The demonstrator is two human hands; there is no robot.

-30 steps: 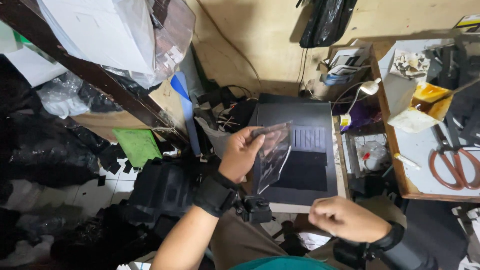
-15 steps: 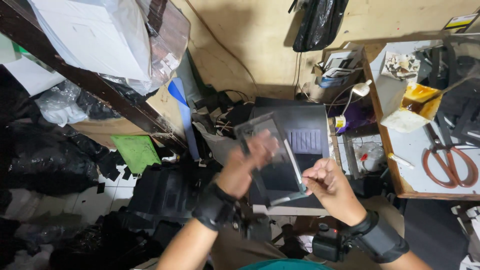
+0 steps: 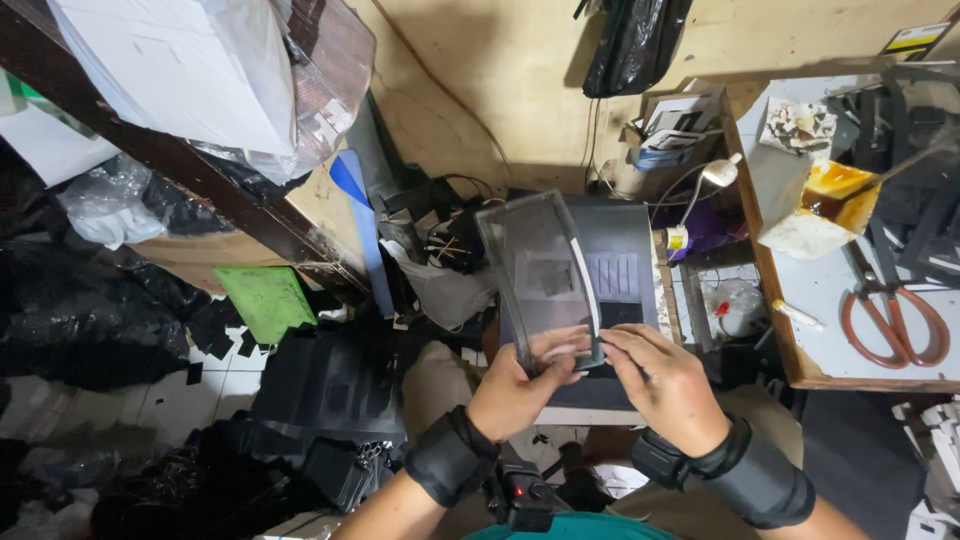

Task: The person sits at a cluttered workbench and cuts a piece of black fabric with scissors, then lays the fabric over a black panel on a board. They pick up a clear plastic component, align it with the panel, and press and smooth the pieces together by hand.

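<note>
Left hand point(image 3: 515, 392) and right hand point(image 3: 665, 385) both pinch the lower edge of a clear plastic sleeve point(image 3: 540, 280), held upright above a dark grey box point(image 3: 625, 265). A white strip runs down the sleeve's right side. A yellow-and-white label point(image 3: 915, 38) sits top right; red-handled scissors point(image 3: 895, 315) lie on the table point(image 3: 800, 300). Half a second ago, the right hand had not yet gripped the sleeve.

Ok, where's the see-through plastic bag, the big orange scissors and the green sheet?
clear plastic bag point(image 3: 538, 275), head view, middle of the bag's flat face.
orange-handled scissors point(image 3: 893, 325), head view, on the handle loops.
green sheet point(image 3: 266, 300), head view, centre of its flat surface.
</note>
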